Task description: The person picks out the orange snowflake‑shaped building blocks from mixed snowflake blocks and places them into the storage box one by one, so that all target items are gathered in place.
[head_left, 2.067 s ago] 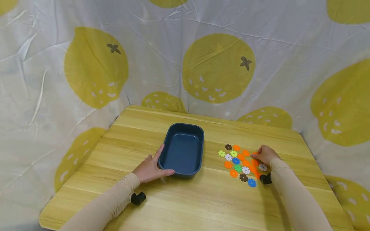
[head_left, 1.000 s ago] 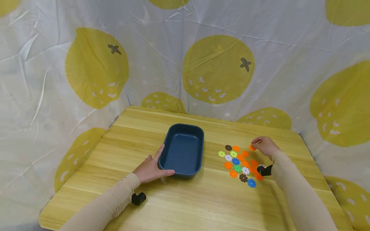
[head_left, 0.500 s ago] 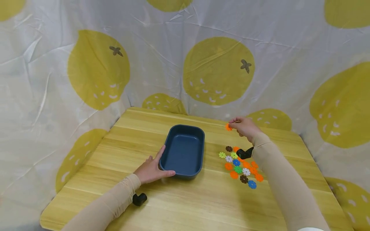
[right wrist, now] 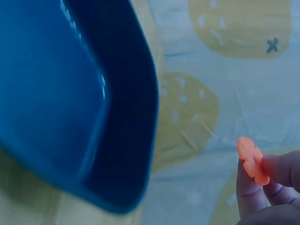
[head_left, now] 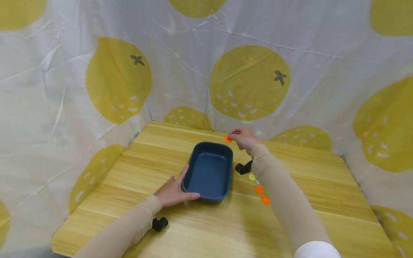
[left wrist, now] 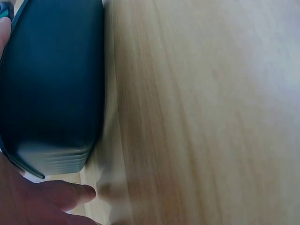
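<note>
My left hand (head_left: 171,191) rests at the near-left corner of a dark blue rectangular plastic tub (head_left: 208,175), thumb along the near rim and index finger along the left side, both stretched out. Beyond the tub's far-right corner, above the table, my right hand (head_left: 244,139) pinches an orange notched snowflake disc (head_left: 227,139) between thumb and fingers. In the right wrist view the orange disc (right wrist: 253,161) is held nearly edge-on, beside the tub's rim (right wrist: 155,89). More discs lie on the table to the right, among them an orange one (head_left: 265,199) and a yellow-green one (head_left: 251,176); the right forearm hides most.
The wooden table (head_left: 200,233) backs against a lemon-print cloth (head_left: 180,71) that rises behind and at both sides. A black wrist device sits under each forearm, the left one (head_left: 160,224) near the table and the right one (head_left: 244,167) beside the tub.
My right hand has picked an orange disc from the far-right side of the group, lifted it and carried it left to the tub's far-right corner. The left hand has stayed at the tub.
</note>
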The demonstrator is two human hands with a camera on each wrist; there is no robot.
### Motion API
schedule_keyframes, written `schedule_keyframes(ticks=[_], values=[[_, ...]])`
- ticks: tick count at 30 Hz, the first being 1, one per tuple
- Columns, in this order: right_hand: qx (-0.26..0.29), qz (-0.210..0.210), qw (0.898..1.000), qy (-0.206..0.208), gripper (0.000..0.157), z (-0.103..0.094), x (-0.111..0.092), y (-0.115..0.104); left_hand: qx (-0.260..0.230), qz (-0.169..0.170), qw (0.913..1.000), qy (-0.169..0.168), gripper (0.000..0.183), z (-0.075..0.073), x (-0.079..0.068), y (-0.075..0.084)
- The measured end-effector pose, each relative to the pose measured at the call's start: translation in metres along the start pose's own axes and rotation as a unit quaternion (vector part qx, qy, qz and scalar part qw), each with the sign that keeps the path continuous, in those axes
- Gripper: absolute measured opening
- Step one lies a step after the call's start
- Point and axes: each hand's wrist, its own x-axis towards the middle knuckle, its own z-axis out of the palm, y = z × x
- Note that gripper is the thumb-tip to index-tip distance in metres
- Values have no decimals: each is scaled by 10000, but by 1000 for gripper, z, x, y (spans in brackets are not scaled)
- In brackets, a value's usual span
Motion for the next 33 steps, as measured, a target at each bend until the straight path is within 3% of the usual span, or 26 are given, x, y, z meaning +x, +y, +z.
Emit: schedule_keyframes(ticks=[7, 13, 22, 33], values=[[-52, 278, 9994, 199, 16, 48, 20, 6, 4, -100, 9999, -23, 121, 5, 2, 0], [-162, 429, 9982, 394, 6, 80, 33, 8, -35, -180, 9998, -50, 120, 3, 1, 0], [-454, 882, 9942, 423, 33, 105, 42, 20, -61, -144, 9999, -47, 119, 2, 2, 0], [-728, 1104, 9901, 460, 31, 124, 52, 32, -128, -151, 9998, -48, 120, -1, 2, -3]])
